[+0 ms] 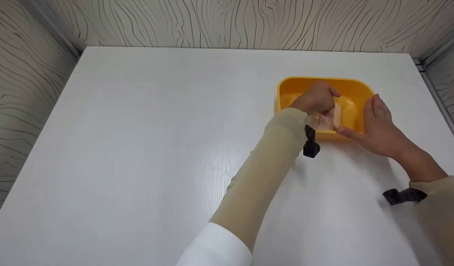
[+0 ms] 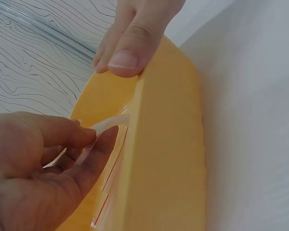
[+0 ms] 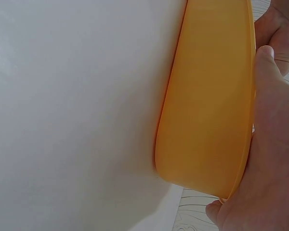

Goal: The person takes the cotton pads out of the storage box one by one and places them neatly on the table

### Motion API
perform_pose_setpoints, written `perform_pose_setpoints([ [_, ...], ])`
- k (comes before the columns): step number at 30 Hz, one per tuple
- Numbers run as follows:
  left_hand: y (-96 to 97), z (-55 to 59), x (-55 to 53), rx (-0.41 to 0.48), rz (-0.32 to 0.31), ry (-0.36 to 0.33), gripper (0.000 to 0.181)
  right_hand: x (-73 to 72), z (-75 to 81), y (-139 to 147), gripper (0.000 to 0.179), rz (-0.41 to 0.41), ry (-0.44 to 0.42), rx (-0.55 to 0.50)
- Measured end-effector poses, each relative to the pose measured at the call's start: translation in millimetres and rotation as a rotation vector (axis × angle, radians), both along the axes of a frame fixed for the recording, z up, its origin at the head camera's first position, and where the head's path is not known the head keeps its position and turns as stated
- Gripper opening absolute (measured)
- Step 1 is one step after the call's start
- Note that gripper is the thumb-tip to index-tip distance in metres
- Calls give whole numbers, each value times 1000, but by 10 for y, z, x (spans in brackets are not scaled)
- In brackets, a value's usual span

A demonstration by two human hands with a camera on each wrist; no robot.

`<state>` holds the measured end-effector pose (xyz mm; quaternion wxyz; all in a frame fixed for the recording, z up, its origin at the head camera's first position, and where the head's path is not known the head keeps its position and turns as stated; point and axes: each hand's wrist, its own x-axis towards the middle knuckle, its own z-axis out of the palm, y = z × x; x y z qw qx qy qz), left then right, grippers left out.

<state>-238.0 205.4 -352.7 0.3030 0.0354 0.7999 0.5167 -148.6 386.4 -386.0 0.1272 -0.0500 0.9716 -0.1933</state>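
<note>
A yellow plastic tub (image 1: 354, 83) stands at the back right of the white table. My left hand (image 1: 317, 98) reaches down inside it. In the left wrist view, that hand's thumb and fingers pinch a thin white piece (image 2: 110, 123), whose kind I cannot tell. Clear plastic zip bags (image 2: 111, 175) with red lines lie in the tub beside those fingers. At the tub's front right corner, my right hand (image 1: 382, 129) rests on the rim, thumb along the front edge and straight fingers at the right side. Part of the tub's contents is hidden behind my left hand.
The white table (image 1: 138, 129) spreads out to the left and in front of the tub. Wood-grain patterned panels (image 1: 212, 24) stand behind and at the sides. Black camera mounts (image 1: 311, 144) sit at both wrists, over beige sleeves.
</note>
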Motion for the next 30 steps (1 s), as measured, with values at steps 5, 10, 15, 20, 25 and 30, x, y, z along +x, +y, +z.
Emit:
perform_pose_setpoints([
  [5,-42,15,0,28,7,4,42,5,-19,2,119,3,2,-6],
  [10,-77,21,5,74,42,-22,38,0,-35,7,118,2,-5,5],
  [15,-88,27,-6,141,67,-48,34,-2,-24,12,118,5,-8,9],
  [20,-99,29,-34,168,81,-51,33,-2,-13,16,118,5,-15,8],
  [25,-119,23,-65,208,87,-57,37,-11,-8,15,119,8,-10,6],
  [30,-150,30,-86,252,100,-85,39,-6,7,17,119,11,-10,7],
])
